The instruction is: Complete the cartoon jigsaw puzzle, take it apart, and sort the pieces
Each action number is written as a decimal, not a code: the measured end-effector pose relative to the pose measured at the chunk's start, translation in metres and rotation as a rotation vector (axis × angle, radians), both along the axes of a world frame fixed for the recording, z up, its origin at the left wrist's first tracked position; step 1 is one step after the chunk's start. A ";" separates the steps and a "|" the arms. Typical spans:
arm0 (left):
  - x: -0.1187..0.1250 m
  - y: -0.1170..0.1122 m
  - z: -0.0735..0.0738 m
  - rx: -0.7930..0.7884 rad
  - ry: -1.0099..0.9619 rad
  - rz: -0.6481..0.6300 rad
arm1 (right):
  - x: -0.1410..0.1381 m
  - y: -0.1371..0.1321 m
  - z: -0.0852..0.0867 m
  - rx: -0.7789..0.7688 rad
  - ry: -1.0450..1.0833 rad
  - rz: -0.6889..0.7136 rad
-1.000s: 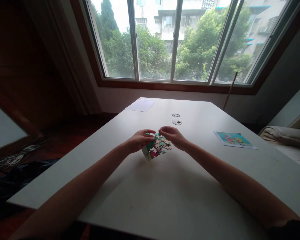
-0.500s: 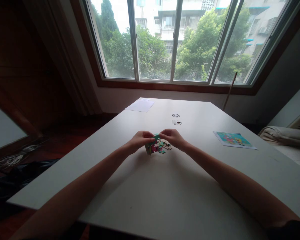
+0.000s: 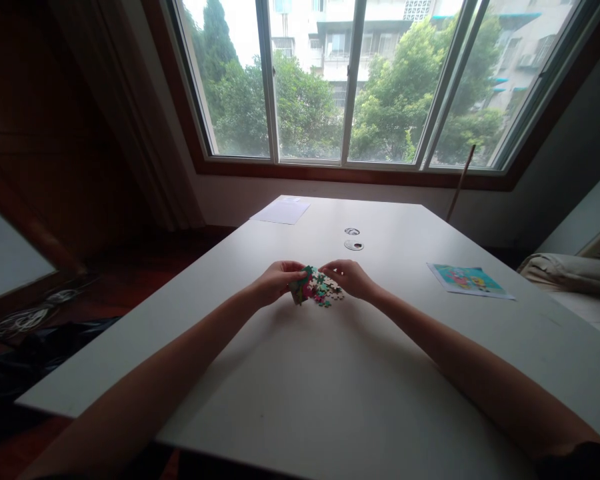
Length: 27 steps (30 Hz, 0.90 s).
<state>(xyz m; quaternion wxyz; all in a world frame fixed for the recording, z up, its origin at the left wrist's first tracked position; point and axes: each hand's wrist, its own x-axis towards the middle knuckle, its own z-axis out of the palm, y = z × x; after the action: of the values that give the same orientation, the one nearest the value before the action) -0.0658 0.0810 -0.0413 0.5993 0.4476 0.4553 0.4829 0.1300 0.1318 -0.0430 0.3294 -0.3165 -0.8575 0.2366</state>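
Observation:
My left hand (image 3: 275, 281) pinches the upper edge of a small joined jigsaw puzzle section (image 3: 300, 289), green with pink and dark patches, held tilted up from the table. Just to its right lies a heap of loose puzzle pieces (image 3: 329, 292), some green, some pale side up. Over the far right side of this heap my right hand (image 3: 351, 277) is closed, with thumb and fingertips drawn together. Whether a piece is between those fingertips is too small to make out. A gap separates the right fingertips from the section.
On the white table (image 3: 300, 387) a printed colour picture (image 3: 470, 280) lies to the right. A white paper sheet (image 3: 281, 212) rests at the far left corner. Two round marked discs (image 3: 353, 245) are beyond my hands. A window (image 3: 310, 80) stands behind the table.
My right hand has drawn slightly right, away from the section where both hands' fingertips met. The left hand still grips the section, which has shifted a little.

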 end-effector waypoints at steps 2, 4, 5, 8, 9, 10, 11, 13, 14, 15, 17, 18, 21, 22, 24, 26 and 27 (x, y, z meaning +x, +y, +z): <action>0.002 0.000 0.001 0.044 -0.001 0.050 | -0.001 -0.005 0.002 0.032 -0.060 -0.005; 0.005 -0.001 0.004 0.074 -0.008 0.088 | -0.004 -0.011 0.004 -0.004 -0.092 0.035; 0.006 -0.001 0.005 0.082 -0.013 0.099 | -0.005 -0.013 0.004 -0.035 -0.103 0.061; 0.007 -0.001 0.005 0.097 -0.027 0.117 | -0.008 -0.017 0.005 -0.089 -0.093 0.100; 0.007 -0.001 0.005 0.098 -0.023 0.113 | -0.008 -0.017 0.004 -0.102 -0.081 0.097; 0.006 -0.001 0.004 0.094 -0.012 0.100 | -0.008 -0.016 0.003 -0.119 -0.067 0.087; 0.005 -0.001 0.004 0.085 0.006 0.077 | -0.008 -0.014 0.002 -0.137 -0.050 0.073; 0.003 -0.002 0.003 0.051 0.045 0.022 | -0.007 -0.011 -0.001 -0.166 -0.022 0.047; 0.003 -0.002 0.003 0.034 0.061 -0.003 | -0.006 -0.010 -0.002 -0.174 -0.010 0.040; 0.002 -0.002 0.004 0.022 0.075 -0.022 | -0.006 -0.009 -0.003 -0.179 0.000 0.038; 0.002 -0.003 0.004 0.011 0.098 -0.033 | -0.006 -0.007 -0.004 -0.185 0.007 0.043; 0.002 -0.003 0.005 0.008 0.106 -0.034 | -0.006 -0.007 -0.004 -0.186 0.008 0.040; 0.003 -0.004 0.006 0.001 0.128 -0.038 | -0.007 -0.009 -0.003 -0.195 0.003 0.014; 0.004 -0.004 0.006 0.000 0.134 -0.045 | -0.007 -0.009 -0.002 -0.203 0.001 0.009; 0.005 -0.005 0.006 -0.001 0.146 -0.061 | -0.007 -0.011 -0.001 -0.221 -0.004 0.012; 0.006 -0.006 0.007 -0.008 0.144 -0.066 | -0.007 -0.012 0.000 -0.229 -0.006 0.021; 0.006 -0.006 0.008 -0.014 0.140 -0.066 | -0.007 -0.012 0.000 -0.229 -0.005 0.022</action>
<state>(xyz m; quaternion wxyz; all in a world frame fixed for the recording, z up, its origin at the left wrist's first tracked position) -0.0598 0.0746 -0.0335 0.5847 0.4910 0.4843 0.4272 0.1233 0.1200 -0.0432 0.2861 -0.3432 -0.8292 0.3359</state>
